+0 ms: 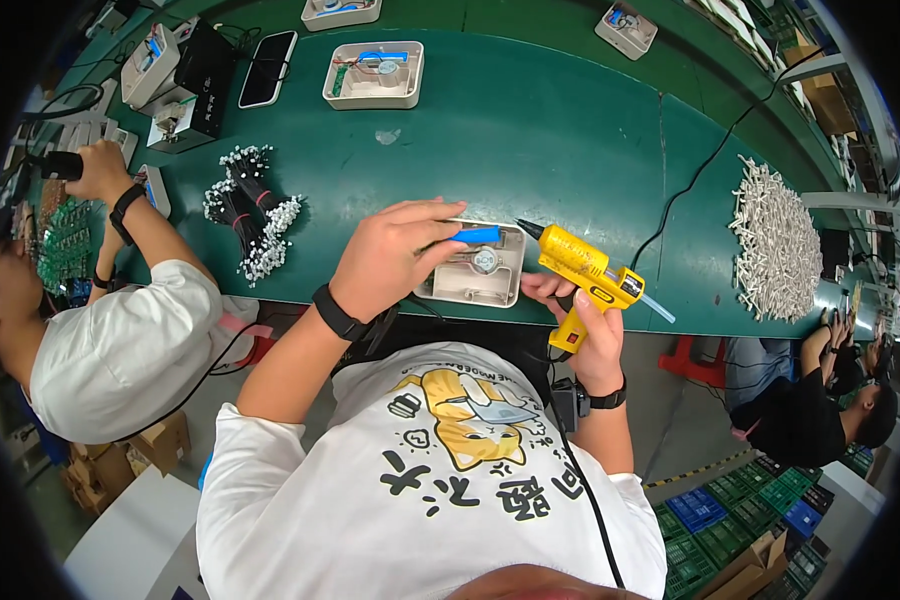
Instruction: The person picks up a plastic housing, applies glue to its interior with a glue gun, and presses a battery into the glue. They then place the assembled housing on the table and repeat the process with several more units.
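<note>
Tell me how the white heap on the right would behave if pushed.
The heap of small white pieces would probably spread, looking loose. Each is likely light, being slim. Some might fall, the green table ending close by.

Left hand (395, 252) pinches while right hand (600, 345) grips.

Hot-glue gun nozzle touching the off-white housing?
Cannot tell. Head view shows the black nozzle at the far right corner of the off-white housing; any height gap is hidden.
</note>
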A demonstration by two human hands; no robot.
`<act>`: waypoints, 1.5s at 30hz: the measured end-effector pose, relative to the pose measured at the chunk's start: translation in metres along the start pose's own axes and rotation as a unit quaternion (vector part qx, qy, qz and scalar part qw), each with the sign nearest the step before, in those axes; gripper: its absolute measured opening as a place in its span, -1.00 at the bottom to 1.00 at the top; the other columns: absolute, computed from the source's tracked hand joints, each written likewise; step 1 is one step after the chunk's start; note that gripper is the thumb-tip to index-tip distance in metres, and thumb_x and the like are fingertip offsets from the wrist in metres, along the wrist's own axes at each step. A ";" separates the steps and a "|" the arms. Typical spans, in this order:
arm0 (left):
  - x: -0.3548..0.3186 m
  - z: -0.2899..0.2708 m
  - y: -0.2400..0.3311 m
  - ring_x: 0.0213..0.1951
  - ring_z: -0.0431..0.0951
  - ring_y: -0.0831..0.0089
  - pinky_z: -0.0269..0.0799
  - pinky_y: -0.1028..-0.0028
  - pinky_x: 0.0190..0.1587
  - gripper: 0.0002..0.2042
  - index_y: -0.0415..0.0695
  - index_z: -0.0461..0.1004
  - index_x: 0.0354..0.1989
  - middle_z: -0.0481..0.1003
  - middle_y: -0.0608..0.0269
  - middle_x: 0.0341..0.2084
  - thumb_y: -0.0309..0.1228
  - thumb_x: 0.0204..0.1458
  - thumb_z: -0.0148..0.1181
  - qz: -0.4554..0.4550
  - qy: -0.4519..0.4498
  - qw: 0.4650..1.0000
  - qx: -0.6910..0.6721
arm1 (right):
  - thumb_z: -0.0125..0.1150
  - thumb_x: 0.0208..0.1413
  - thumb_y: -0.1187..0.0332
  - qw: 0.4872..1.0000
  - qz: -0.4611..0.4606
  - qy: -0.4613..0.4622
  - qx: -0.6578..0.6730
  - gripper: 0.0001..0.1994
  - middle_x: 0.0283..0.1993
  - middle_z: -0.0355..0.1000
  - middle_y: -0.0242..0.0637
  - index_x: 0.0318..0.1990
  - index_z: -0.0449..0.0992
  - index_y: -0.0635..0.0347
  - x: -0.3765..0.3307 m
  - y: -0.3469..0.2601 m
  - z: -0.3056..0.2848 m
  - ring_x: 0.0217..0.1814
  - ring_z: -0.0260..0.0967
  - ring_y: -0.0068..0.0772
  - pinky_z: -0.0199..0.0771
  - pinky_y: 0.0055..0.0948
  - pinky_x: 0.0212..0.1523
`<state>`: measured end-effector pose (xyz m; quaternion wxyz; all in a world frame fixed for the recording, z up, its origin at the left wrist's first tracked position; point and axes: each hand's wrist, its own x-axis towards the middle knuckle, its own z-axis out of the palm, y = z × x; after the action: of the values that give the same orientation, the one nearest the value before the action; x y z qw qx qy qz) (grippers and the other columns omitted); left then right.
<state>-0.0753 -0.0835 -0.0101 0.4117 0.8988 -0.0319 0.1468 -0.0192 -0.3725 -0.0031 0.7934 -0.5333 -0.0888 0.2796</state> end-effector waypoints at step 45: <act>0.001 0.036 0.007 -0.34 0.53 0.35 0.31 0.33 -0.08 -0.85 -0.05 0.64 -0.18 0.61 0.38 -0.35 -0.34 0.16 0.47 -0.025 0.097 0.995 0.014 | 0.30 0.42 0.20 0.929 0.159 0.069 -0.326 -0.73 -0.37 0.48 -0.44 -0.05 0.58 0.27 0.006 -0.032 -0.005 -0.52 0.35 -0.68 0.36 -0.57 -0.51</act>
<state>-0.0667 -0.1153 -0.0272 0.4040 0.8865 0.0328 0.2233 -0.0006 -0.3819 0.0219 0.5254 -0.7874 -0.0339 0.3208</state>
